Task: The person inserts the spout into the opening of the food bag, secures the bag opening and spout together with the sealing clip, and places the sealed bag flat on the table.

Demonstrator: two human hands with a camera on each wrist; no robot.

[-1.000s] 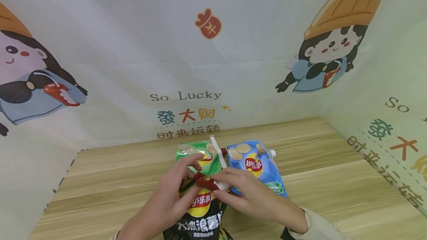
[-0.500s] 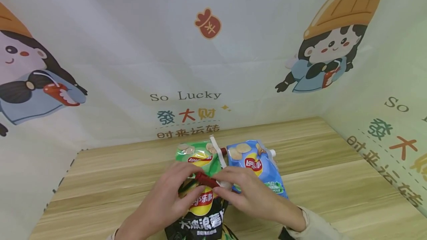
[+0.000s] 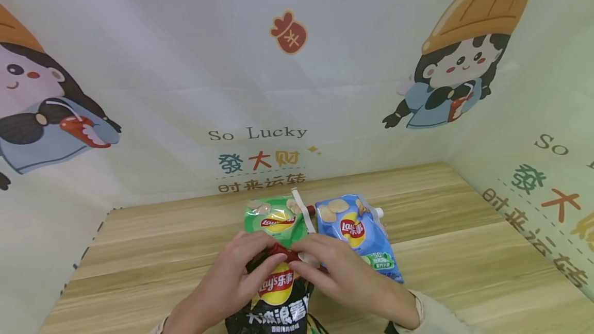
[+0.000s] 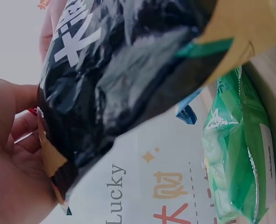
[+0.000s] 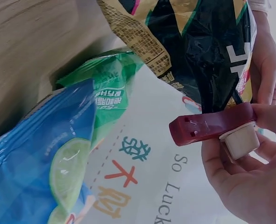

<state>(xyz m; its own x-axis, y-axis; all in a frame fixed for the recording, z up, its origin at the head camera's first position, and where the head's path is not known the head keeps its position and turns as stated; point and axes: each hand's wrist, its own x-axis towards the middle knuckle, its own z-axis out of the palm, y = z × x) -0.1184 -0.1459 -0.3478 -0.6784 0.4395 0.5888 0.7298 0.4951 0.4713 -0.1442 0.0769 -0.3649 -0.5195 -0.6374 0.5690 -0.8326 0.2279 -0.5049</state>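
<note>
A black chip bag [image 3: 278,311] is held up in front of me, its top edge folded between my hands. My left hand [image 3: 232,267] grips the upper corner of this bag, thumb on the near side; the left wrist view shows the bag's black side [image 4: 114,70] against the fingers. With thumb and fingers my right hand [image 3: 343,272] pinches a dark red bag clip [image 5: 212,126] with a white square end [image 5: 243,140]. The clip lies across the bag's top. Fingers partly hide it, so I cannot tell whether it is fastened.
Behind my hands a green chip bag [image 3: 274,215] lies on the wooden table [image 3: 153,241], with a white strip [image 3: 303,210] along its right edge. A blue chip bag [image 3: 343,215] lies to its right, a white cap [image 3: 380,213] showing beyond it. A printed cloth [image 3: 185,66] hangs behind.
My left fingers have come down from above the clip onto the bag's top. My right hand has shifted slightly left along the clip. The green bag stays put.
</note>
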